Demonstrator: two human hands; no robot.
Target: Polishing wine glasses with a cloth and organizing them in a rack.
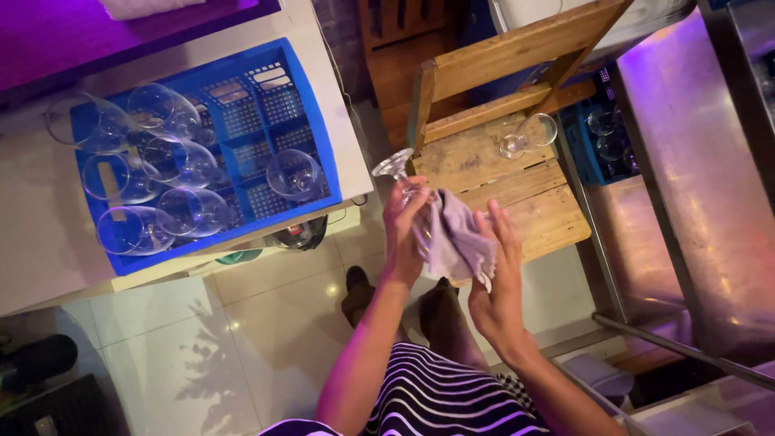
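Purple-lit kitchen corner, seen from above, over pale glossy floor tiles. At centre frame, a wine glass held tilted, foot up and to the left, bowl wrapped in a grey cloth. Left hand closed round the stem and the upper bowl; right hand cupped against the cloth, fingers spread, pressing it to the glass rather than pinching.

Judged from its look: light, thin-walled, stiff and easily broken, slippery where wet or polished. Safest hold probably at the stem just under the bowl, with the cloth cushioning the bowl itself; squeezing the rim or twisting foot against bowl likely to snap it. Cloth soft and limp, draping below the fingers.

Just beyond the hands, a slatted wooden chair, with a second glass lying on its side on the seat. At upper left, a blue plastic rack on a white counter, several more stemmed glasses lying in its compartments, some compartments bare. At right, a stainless steel counter catching the purple light, with another blue crate of glassware beside the chair. Below, a striped apron and dark shoes on the tiles.
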